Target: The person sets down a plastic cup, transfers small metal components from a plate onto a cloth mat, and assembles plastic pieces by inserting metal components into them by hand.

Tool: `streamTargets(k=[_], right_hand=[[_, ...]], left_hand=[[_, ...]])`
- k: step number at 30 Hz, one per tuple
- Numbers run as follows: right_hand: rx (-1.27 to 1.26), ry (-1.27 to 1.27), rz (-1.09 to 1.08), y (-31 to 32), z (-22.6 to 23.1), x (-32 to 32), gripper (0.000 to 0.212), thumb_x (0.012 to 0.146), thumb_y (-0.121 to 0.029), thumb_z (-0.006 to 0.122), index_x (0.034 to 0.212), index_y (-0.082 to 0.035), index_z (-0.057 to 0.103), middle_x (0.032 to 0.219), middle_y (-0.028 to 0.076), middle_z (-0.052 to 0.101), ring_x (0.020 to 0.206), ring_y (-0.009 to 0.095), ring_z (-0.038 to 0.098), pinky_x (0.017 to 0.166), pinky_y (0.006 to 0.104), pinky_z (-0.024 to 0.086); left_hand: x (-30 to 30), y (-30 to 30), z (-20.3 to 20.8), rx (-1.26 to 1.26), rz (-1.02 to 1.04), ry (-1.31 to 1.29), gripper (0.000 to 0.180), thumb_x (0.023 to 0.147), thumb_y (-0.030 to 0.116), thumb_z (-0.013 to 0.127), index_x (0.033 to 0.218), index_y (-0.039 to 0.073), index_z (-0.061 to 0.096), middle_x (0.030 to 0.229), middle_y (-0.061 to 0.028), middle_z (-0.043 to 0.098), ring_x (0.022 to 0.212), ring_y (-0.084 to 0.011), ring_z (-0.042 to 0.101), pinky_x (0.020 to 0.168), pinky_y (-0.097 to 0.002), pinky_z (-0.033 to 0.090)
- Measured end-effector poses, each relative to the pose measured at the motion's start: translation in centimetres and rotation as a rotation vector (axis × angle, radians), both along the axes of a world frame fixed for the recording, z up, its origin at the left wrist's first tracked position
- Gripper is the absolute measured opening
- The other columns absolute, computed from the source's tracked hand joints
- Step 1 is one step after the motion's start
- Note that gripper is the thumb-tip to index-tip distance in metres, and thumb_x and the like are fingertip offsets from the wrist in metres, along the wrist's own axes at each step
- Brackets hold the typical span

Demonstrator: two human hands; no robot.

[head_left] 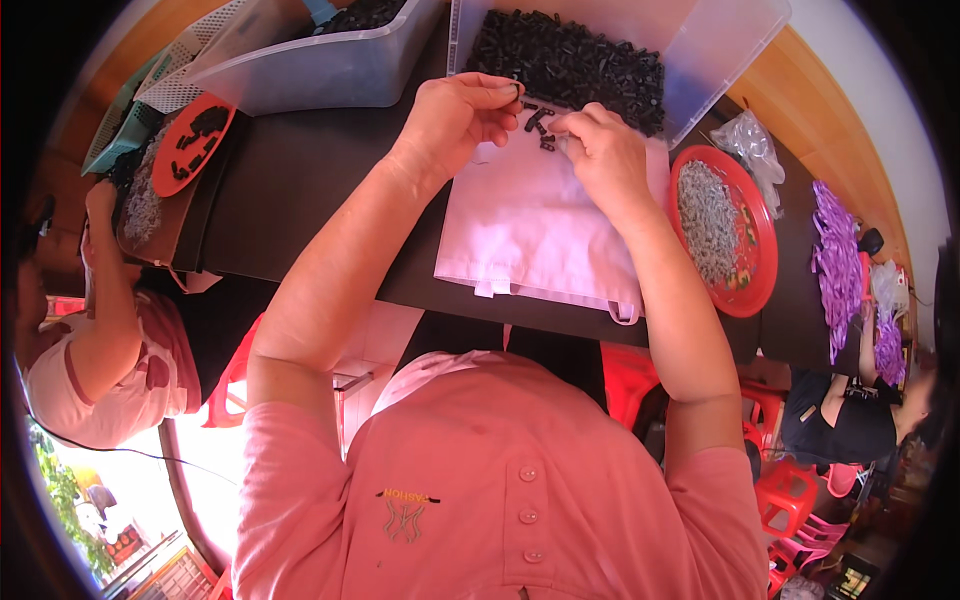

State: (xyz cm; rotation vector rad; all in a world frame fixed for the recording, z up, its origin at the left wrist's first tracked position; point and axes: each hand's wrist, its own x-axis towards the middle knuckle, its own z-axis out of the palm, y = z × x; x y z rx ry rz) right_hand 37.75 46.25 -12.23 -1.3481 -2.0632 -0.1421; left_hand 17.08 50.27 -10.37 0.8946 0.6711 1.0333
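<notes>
My left hand (462, 118) is raised at the near edge of the clear plastic bin, thumb and forefinger pinched on a small dark piece that shows only at their tips. My right hand (607, 152) is closed, fingertips bent down beside several loose black plastic pieces (541, 124); anything in its fingers is too small or hidden to make out. Those pieces lie on a pale pink cloth bag (540, 225) spread on the dark table. Behind it, many similar black pieces (570, 65) fill part of the clear bin (715, 55).
A red plate (762, 262) with small silvery parts (708, 222) stands at right, by a clear plastic bag (750, 150) and purple strips (836, 262). Another clear bin (350, 75) is at the back left. A co-worker (110, 350) sits left, near an orange-red tray (190, 150); another person (840, 410) is at right.
</notes>
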Motion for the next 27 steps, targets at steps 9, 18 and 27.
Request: streamTargets(k=[9, 18, 27], right_hand=[[0.072, -0.125, 0.075, -0.1, -0.1, -0.7, 0.008, 0.073, -0.010, 0.068, 0.080, -0.010, 0.067, 0.080, 0.004, 0.061, 0.080, 0.027, 0.062, 0.070, 0.0390, 0.050], [0.087, -0.129, 0.121, -0.3, 0.0, -1.1, 0.006, 0.073, -0.011, 0.068, 0.077, -0.007, 0.065, 0.081, 0.006, 0.062, 0.082, 0.028, 0.062, 0.073, 0.0399, 0.050], [0.071, -0.183, 0.146, 0.0, 0.1, -0.6, 0.006, 0.075, -0.010, 0.064, 0.076, -0.005, 0.062, 0.084, 0.009, 0.063, 0.084, 0.032, 0.061, 0.071, 0.0422, 0.048]], left_hand=[[0.6, -0.9, 0.2, -0.044, -0.009, 0.062, 0.015, 0.090, 0.002, 0.060, 0.100, -0.008, 0.061, 0.084, -0.0144, 0.064, 0.070, -0.0200, 0.062, 0.057, -0.0296, 0.048], [1.0, -0.9, -0.2, -0.055, -0.010, 0.057, 0.013, 0.085, -0.001, 0.062, 0.095, -0.009, 0.063, 0.080, -0.0156, 0.065, 0.064, -0.0216, 0.063, 0.053, -0.0301, 0.049], [1.1, -0.7, -0.5, -0.024, -0.080, 0.088, 0.016, 0.091, 0.002, 0.059, 0.103, -0.007, 0.062, 0.086, -0.0117, 0.064, 0.071, -0.0172, 0.062, 0.058, -0.0275, 0.049]])
